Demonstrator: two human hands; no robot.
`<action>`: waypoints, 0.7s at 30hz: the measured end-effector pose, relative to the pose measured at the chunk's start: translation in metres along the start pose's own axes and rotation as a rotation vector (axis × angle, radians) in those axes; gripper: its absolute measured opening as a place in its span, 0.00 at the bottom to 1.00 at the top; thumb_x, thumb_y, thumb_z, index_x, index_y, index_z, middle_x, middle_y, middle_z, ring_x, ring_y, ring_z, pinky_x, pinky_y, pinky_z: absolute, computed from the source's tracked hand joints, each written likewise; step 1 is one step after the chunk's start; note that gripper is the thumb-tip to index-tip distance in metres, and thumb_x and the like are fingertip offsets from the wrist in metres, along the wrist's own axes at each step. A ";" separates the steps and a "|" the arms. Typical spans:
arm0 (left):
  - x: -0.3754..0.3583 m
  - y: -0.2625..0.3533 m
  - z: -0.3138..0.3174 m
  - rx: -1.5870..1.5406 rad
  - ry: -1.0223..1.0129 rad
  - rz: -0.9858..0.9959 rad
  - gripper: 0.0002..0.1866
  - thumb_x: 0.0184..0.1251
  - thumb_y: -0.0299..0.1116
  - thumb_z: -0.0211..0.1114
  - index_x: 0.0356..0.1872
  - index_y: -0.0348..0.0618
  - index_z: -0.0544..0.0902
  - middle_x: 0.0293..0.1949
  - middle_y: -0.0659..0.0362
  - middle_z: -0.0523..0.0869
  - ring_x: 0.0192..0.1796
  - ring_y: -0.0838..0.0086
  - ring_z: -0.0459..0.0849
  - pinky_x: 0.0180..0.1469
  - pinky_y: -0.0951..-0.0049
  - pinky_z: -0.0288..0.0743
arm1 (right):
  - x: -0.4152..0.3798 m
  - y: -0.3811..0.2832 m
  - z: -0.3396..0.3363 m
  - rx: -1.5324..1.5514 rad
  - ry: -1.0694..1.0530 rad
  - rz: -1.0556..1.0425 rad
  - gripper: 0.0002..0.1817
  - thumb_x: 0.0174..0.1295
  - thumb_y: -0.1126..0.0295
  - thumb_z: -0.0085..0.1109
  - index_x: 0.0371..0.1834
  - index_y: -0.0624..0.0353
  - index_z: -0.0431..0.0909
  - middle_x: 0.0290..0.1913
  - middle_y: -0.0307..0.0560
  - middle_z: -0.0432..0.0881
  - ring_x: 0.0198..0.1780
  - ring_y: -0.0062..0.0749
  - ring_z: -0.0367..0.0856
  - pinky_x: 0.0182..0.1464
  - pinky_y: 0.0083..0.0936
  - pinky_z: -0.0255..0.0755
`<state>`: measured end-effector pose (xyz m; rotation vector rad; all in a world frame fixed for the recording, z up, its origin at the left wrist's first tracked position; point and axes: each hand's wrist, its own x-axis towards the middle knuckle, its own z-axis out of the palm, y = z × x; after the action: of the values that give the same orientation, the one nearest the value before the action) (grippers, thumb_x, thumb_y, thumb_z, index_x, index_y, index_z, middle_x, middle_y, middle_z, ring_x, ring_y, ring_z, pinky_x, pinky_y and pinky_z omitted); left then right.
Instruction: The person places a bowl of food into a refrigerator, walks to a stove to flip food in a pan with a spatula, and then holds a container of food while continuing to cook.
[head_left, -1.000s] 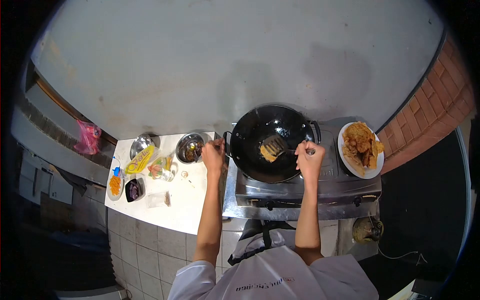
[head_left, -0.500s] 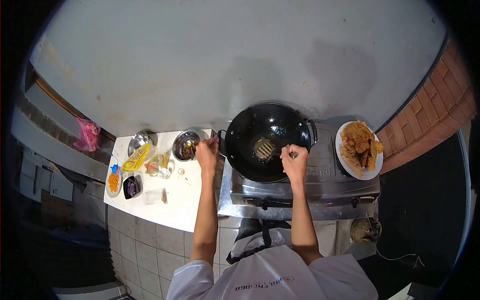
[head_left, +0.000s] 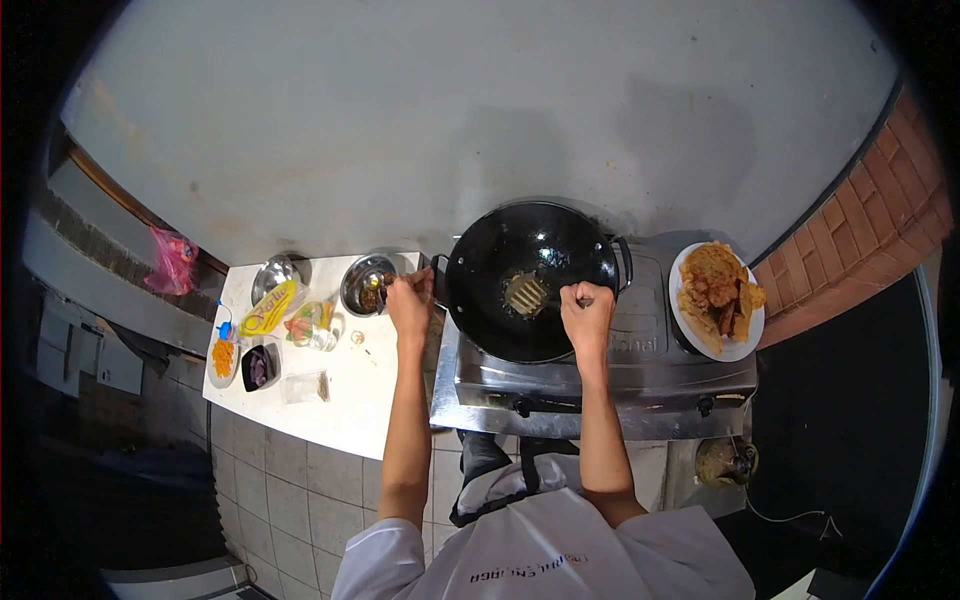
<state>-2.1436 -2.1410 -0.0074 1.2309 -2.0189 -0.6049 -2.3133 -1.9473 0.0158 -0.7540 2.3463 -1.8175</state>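
Note:
A black wok (head_left: 540,235) sits on the left side of the steel stove (head_left: 620,375). My right hand (head_left: 587,305) is closed round the handle of a slotted spatula (head_left: 526,293), whose head rests in the wok's bottom with a little oil about it. My left hand (head_left: 408,300) is closed at the wok's left side, between the wok and a metal bowl (head_left: 356,278) with dark, oily contents. It is near the wok's left handle; what its fingers hold is too small to tell.
A white plate (head_left: 746,338) of fried food stands on the stove's right side. On the white table (head_left: 345,405) are a second metal bowl (head_left: 275,275), a yellow bag (head_left: 270,310), a dark bowl (head_left: 257,368), orange pieces (head_left: 222,358) and a glass (head_left: 325,340).
The view has shifted slightly, so table and stove sit a little further left. Both hands keep nearly the same places, and the spatula head stays in the wok's bottom.

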 end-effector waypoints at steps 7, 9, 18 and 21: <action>0.000 0.001 -0.002 0.021 -0.024 -0.009 0.08 0.58 0.31 0.67 0.35 0.38 0.87 0.25 0.45 0.84 0.30 0.58 0.86 0.34 0.66 0.77 | -0.001 0.005 0.003 0.011 0.049 -0.047 0.16 0.52 0.80 0.57 0.12 0.70 0.61 0.11 0.40 0.60 0.20 0.10 0.60 0.21 0.21 0.55; 0.000 0.001 0.000 0.041 -0.031 -0.036 0.08 0.58 0.31 0.67 0.35 0.39 0.87 0.25 0.45 0.84 0.29 0.58 0.86 0.34 0.66 0.77 | -0.002 0.006 0.004 0.016 0.046 -0.029 0.16 0.52 0.80 0.57 0.12 0.69 0.62 0.11 0.39 0.62 0.20 0.10 0.62 0.21 0.19 0.57; 0.004 -0.007 -0.001 0.048 -0.062 -0.051 0.09 0.57 0.34 0.68 0.35 0.40 0.87 0.26 0.47 0.85 0.31 0.57 0.86 0.36 0.64 0.77 | -0.004 0.017 0.006 0.003 0.021 -0.052 0.17 0.55 0.79 0.57 0.11 0.68 0.64 0.11 0.41 0.70 0.18 0.13 0.71 0.21 0.18 0.61; 0.005 -0.011 0.000 0.027 -0.045 0.021 0.09 0.58 0.35 0.68 0.34 0.40 0.87 0.26 0.48 0.85 0.31 0.57 0.86 0.36 0.63 0.77 | -0.004 0.023 0.008 0.007 0.021 -0.113 0.18 0.58 0.77 0.56 0.11 0.66 0.65 0.12 0.43 0.73 0.15 0.17 0.73 0.19 0.18 0.65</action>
<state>-2.1385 -2.1503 -0.0134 1.2201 -2.0813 -0.6023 -2.3145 -1.9484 -0.0093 -0.8876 2.3537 -1.8852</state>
